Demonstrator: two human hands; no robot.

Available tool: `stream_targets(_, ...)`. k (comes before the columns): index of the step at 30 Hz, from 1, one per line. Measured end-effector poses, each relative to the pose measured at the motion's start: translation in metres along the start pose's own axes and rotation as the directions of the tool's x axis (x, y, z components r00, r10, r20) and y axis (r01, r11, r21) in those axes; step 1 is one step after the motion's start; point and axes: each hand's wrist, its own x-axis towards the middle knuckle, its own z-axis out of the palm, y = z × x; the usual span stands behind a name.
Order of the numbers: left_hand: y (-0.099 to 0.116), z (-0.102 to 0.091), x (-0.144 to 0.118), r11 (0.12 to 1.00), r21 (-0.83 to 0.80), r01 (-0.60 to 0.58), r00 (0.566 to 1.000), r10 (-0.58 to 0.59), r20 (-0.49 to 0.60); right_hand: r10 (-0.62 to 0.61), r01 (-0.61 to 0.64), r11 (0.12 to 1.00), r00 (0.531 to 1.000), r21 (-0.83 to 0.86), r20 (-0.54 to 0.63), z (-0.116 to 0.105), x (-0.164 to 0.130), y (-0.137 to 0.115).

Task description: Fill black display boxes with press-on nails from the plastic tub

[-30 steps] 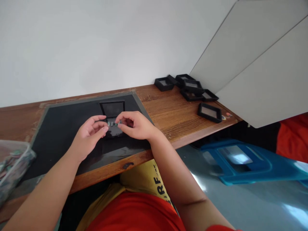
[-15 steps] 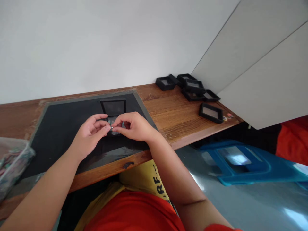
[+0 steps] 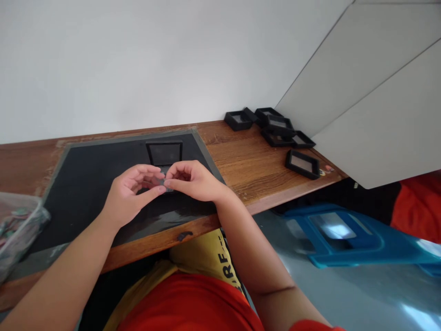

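Observation:
A small black case stands on the dark mat with its framed lid raised, and its lower part is mostly hidden behind my fingers. My left hand is at the left front of the case, thumb and fingers apart with a gap between them. Close against it, my right hand has its thumb and index finger pinched together over the case's lower part. Whatever lies between those fingertips is too small and covered to make out.
A black mat under clear film covers part of the wooden table. Several black frame-like boxes lie at the right back by the white panels. A clear plastic tub of small pieces stands left. A blue plastic stool is on the floor.
My left thumb and index finger have parted from the small shiny piece both hands were pinching. My hands have shifted slightly to the right, and the view has moved a little.

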Motion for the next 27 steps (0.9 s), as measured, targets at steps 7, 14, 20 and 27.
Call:
stream_targets(7,-0.003,0.009,0.000,0.947,0.242,-0.212,0.970,0.234,-0.068,0.002,-0.007,0.990,0.999,0.138,0.033,0.002,0.000,-0.011)
stream_targets(14,0.003,0.006,-0.003,0.865,0.348,-0.362,0.913,0.404,-0.053,-0.005,-0.010,0.976,0.998,0.219,0.068,0.004,-0.001,-0.013)
stream_targets(20,-0.001,0.004,-0.002,0.881,0.333,-0.335,0.931,0.364,-0.027,-0.002,-0.008,0.981,0.999,0.193,0.049,0.005,0.001,-0.012)
stream_targets(27,0.005,0.006,-0.002,0.863,0.374,-0.339,0.923,0.381,-0.042,-0.044,0.040,0.984,0.999,0.173,0.020,0.006,0.001,-0.009)
